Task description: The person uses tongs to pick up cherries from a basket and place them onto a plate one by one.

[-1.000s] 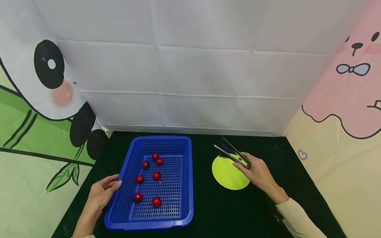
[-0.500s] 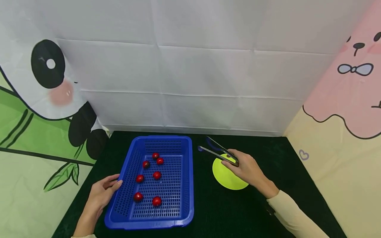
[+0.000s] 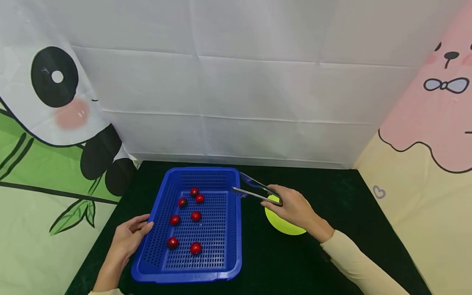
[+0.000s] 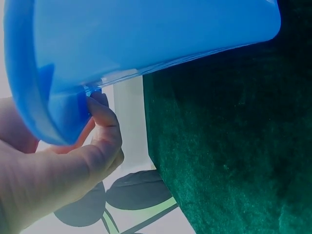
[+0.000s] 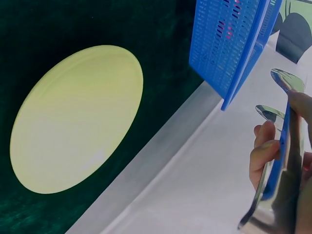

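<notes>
1. Lying in the perforated blue plastic basket (image 3: 214,233), seven glossy round tomatoes (image 3: 196,216) are seen.
2. Its left rim is pinched by the left hand (image 3: 129,237).
3. Near its right rim, spread metal tongs (image 5: 294,146) are gripped by the right hand (image 3: 295,207).

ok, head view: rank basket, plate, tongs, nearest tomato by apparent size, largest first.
1. Basket, clearly largest.
2. Plate and tongs, not ranked: the right hand hides part of both, and the tongs are long but thin.
3. Nearest tomato, clearly smallest.
</notes>
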`<state>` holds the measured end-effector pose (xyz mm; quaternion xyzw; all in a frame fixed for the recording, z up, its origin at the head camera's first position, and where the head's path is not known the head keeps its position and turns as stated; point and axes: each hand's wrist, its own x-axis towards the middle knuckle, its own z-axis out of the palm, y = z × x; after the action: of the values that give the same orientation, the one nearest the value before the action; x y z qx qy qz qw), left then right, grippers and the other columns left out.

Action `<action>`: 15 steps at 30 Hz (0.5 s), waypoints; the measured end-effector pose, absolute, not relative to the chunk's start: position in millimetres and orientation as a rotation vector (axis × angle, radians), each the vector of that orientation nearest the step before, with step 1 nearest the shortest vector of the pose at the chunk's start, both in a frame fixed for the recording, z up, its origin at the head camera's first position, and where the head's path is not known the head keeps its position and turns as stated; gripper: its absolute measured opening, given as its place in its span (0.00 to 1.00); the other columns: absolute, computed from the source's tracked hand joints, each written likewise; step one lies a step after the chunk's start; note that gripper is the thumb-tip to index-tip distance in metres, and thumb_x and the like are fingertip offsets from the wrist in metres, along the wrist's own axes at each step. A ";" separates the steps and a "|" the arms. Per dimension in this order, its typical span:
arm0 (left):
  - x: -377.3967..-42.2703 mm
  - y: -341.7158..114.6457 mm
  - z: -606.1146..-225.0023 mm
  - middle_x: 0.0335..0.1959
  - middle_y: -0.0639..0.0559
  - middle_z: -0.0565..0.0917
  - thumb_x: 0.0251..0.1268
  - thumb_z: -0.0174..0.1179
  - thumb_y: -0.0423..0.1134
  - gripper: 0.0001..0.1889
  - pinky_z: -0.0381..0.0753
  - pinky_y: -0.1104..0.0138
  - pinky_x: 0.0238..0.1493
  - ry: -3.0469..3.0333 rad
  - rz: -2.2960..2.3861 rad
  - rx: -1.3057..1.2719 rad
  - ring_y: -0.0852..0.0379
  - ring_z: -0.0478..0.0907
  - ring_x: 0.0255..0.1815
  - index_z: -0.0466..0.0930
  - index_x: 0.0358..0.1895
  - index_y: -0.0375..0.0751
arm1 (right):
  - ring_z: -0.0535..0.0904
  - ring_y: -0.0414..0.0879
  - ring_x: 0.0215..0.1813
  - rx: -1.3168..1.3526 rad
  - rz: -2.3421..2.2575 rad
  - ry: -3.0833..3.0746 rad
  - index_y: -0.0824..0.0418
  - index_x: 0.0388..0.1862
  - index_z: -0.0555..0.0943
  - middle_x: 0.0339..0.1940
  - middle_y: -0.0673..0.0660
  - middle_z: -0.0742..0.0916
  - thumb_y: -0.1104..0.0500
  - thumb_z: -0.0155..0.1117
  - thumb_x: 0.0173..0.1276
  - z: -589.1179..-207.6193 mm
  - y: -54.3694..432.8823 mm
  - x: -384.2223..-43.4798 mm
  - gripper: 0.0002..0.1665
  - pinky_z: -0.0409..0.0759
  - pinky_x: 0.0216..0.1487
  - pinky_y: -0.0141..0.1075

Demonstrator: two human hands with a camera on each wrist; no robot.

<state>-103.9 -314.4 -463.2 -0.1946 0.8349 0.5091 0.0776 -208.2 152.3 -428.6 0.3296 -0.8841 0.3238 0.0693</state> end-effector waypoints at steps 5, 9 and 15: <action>-103.8 -313.7 -463.5 0.66 0.25 0.74 0.80 0.57 0.46 0.30 0.86 0.56 0.47 2.527 1.505 -0.587 0.44 0.84 0.53 0.66 0.74 0.30 | 0.71 0.35 0.26 1.027 0.957 -2.670 0.58 0.59 0.82 0.35 0.45 0.83 0.50 0.74 0.69 -427.6 142.7 -208.0 0.24 0.73 0.26 0.30; -104.3 -313.4 -464.0 0.67 0.24 0.73 0.80 0.56 0.47 0.30 0.85 0.55 0.49 2.534 1.497 -0.586 0.41 0.83 0.53 0.66 0.74 0.30 | 0.72 0.36 0.27 1.052 0.918 -2.684 0.58 0.60 0.82 0.37 0.46 0.84 0.49 0.73 0.70 -427.0 136.0 -207.0 0.24 0.75 0.28 0.30; -105.4 -313.5 -465.2 0.67 0.24 0.73 0.80 0.56 0.47 0.31 0.84 0.52 0.52 2.536 1.478 -0.593 0.38 0.82 0.56 0.65 0.74 0.30 | 0.73 0.36 0.29 1.115 0.843 -2.678 0.60 0.63 0.81 0.39 0.49 0.86 0.47 0.71 0.71 -428.3 125.6 -205.3 0.27 0.75 0.30 0.29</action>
<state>-105.4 -313.5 -465.2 -0.1976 0.8445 0.4922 0.0736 -205.3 125.6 -428.3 0.3686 -0.8848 0.2787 0.0603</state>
